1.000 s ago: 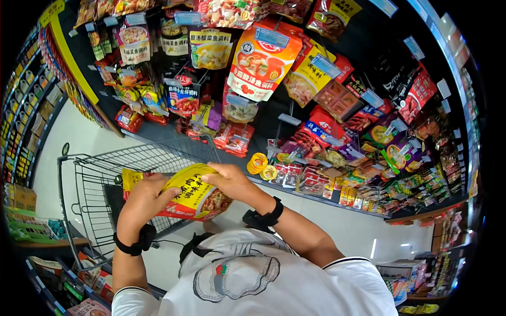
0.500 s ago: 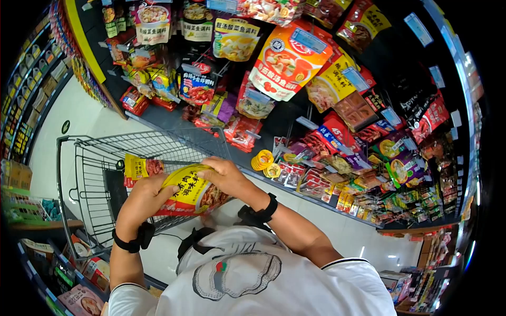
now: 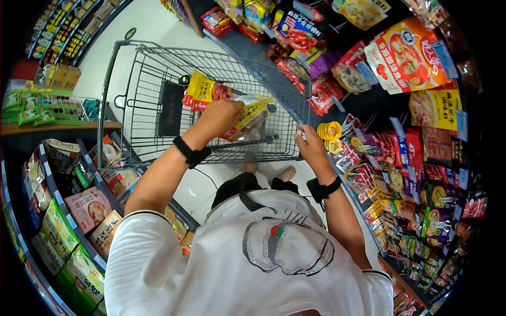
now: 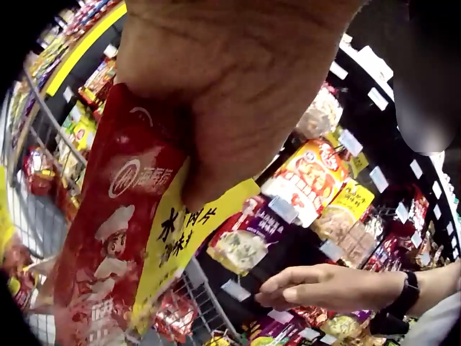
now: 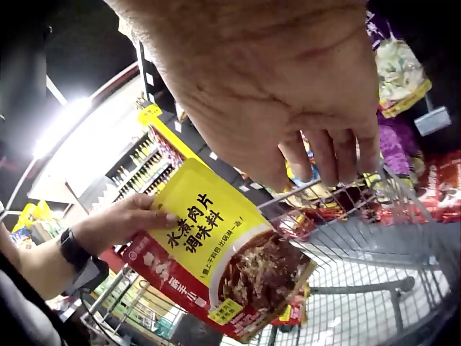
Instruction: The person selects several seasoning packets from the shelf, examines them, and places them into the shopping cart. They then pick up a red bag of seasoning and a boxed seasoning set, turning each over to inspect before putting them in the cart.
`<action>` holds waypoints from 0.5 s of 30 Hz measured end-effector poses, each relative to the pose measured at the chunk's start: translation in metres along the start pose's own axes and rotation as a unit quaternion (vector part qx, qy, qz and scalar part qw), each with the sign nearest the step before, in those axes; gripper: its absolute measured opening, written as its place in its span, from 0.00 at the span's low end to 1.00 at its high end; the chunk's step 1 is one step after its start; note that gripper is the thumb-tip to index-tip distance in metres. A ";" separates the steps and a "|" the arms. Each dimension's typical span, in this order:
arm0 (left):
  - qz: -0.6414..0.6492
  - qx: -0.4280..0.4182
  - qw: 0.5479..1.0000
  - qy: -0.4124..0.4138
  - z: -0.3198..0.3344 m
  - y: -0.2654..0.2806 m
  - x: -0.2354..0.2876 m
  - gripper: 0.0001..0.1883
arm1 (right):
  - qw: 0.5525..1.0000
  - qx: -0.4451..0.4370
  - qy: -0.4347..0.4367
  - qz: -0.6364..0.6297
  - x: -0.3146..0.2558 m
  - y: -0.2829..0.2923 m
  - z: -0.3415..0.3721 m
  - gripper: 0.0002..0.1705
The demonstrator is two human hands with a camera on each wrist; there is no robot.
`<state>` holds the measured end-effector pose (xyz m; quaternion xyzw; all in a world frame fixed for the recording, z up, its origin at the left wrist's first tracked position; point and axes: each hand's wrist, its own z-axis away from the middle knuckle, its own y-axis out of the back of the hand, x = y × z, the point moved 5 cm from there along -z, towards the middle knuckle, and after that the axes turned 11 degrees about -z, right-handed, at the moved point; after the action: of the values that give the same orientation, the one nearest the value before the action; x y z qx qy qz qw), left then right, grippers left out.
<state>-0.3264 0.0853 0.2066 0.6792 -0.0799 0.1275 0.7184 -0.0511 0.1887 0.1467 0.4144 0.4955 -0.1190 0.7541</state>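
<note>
My left hand [image 3: 222,118] pinches a yellow-and-red seasoning pouch [image 3: 254,119] by one edge, over the shopping cart. In the right wrist view the front of this pouch [image 5: 198,209] shows black Chinese lettering and a bowl of meat, with the left thumb across its edge. My right hand [image 3: 313,149] holds nothing and is at the cart's near right corner, its fingers loosely extended. A second yellow-and-red packet [image 3: 206,90] lies in the cart, partly behind the left hand.
The wire shopping cart [image 3: 142,79] stands ahead of the body. To the right, a rack bears hanging seasoning packs, among them an orange pouch [image 3: 406,57], and round yellow tubs [image 3: 330,130]. Shelves with a pink box [image 3: 88,208] are on the left.
Both hands held the pouch before; the right hand has let go and moved right. The left hand has carried the pouch further over the cart. The head view has turned toward the cart.
</note>
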 end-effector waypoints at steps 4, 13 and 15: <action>0.046 -0.021 0.996 0.069 -0.022 -0.048 -0.039 0.12 | 0.999 0.002 -0.011 0.043 0.027 -0.012 0.019 0.19; 0.257 -0.085 0.922 0.276 -0.072 -0.179 -0.143 0.20 | 0.995 0.037 -0.064 0.073 0.060 -0.010 0.035 0.17; 0.203 -0.049 0.925 0.317 -0.074 -0.212 -0.180 0.20 | 0.994 0.042 -0.082 0.063 0.061 -0.009 0.038 0.17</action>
<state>-0.4405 0.1360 -0.0527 0.5364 0.0093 0.4748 0.6977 -0.0022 0.1687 0.0973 0.4651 0.3994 -0.1251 0.7801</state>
